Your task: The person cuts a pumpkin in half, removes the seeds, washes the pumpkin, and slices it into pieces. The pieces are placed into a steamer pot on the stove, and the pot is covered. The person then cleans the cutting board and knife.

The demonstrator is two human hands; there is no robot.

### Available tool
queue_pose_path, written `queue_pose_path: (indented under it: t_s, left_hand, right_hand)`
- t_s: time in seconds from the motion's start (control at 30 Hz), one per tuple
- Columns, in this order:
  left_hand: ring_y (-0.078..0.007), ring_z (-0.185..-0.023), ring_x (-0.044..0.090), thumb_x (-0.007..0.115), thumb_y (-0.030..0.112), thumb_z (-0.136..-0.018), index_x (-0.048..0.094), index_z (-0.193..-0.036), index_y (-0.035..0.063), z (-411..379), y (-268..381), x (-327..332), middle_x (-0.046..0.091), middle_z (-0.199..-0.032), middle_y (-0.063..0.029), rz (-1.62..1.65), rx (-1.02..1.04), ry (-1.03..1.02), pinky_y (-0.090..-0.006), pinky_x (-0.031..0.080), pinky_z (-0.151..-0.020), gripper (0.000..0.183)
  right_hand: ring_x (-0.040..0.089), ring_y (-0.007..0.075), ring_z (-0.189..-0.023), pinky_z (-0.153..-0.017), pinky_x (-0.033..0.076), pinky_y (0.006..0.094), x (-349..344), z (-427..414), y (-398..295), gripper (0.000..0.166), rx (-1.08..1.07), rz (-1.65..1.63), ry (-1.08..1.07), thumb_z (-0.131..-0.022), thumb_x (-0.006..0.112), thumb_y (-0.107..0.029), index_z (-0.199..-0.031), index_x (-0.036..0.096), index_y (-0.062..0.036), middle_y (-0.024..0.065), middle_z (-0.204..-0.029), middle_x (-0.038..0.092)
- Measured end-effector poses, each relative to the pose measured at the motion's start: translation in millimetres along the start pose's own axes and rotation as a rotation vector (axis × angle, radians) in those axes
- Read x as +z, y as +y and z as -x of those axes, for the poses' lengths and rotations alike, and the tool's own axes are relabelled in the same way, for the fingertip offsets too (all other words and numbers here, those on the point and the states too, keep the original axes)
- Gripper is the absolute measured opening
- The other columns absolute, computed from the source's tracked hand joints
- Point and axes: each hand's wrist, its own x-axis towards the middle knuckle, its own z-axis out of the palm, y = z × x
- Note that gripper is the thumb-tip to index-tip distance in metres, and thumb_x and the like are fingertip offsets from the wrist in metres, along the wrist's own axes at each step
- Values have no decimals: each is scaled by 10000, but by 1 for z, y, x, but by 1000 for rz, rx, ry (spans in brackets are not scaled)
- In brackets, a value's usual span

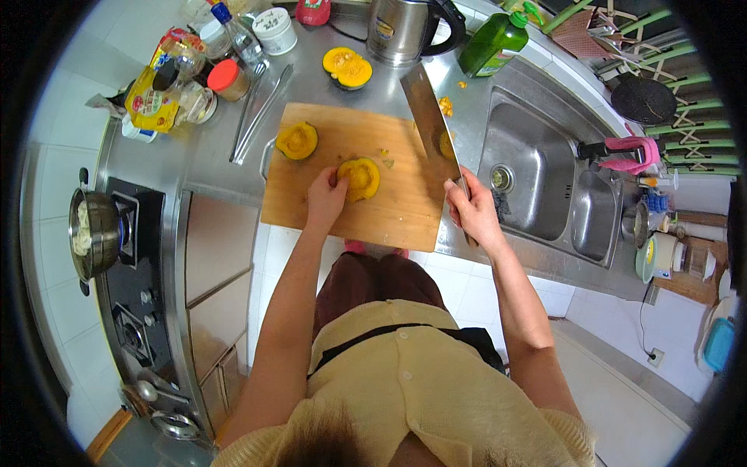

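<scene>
My left hand (328, 195) is at the left edge of a hollowed pumpkin piece (369, 180), its thumb and fingers pinching the rim. That piece rests cut side up on a wooden cutting board (315, 213). A second scooped pumpkin piece (297, 141) lies near the board's left edge. In my right hand (477, 207) is the handle of a Chinese cleaver (429, 117), its broad blade pointing away from me above the board's right side. Beyond the board sits a pumpkin half (348, 67) with seeds and pulp inside.
Right of the board is a stainless steel sink (525, 163); pulp scraps (446, 106) lie near it. An electric kettle (400, 29) and green soap bottle (493, 46) stand behind. Metal tongs (265, 108) and jars (227, 80) are at left. A pot (93, 233) sits over a lit burner.
</scene>
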Motion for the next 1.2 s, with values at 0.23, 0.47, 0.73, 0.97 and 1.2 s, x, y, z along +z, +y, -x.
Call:
queue_pose_path:
  t_s: [0.23,0.47,0.73,0.97,1.2]
  left_hand:
    - [-201,-664,577,655,187,-822,623,-990,-21,0,4,-3,617,-748,-114,23,-56,-48,-335,462,-617,270]
    - [-198,-668,580,636,160,-836,619,-992,-35,4,20,-11,618,-754,-114,10,-106,-86,-330,466,-623,251]
    - [-243,-735,606,629,107,-823,624,-937,-14,12,39,-10,609,-799,-119,-166,234,269,-345,486,-649,167]
    - [-222,-764,599,657,66,-775,637,-889,31,-10,154,-9,601,-817,-91,-42,617,-62,-333,483,-688,121]
    - [-256,-709,597,670,86,-757,643,-808,30,-76,152,43,622,-814,-110,-121,455,-488,-329,485,-655,81]
  right_hand:
    - [645,316,-683,-617,498,382,-6,7,-24,489,-97,652,-39,-868,609,-261,-1318,497,-105,164,-788,648]
    - [628,315,-643,-583,505,405,-17,16,1,526,-385,765,88,-805,611,-155,-1316,487,-130,114,-765,635]
    - [608,308,-600,-583,498,387,2,16,2,502,-313,792,199,-775,614,-118,-1272,551,-137,124,-685,619]
    - [611,202,-638,-541,515,330,-28,13,-10,517,-564,1356,216,-757,684,-181,-1259,566,-152,42,-744,577]
    - [557,138,-634,-543,487,275,-48,12,-5,537,-732,1552,303,-733,598,-135,-1269,566,-158,-6,-693,498]
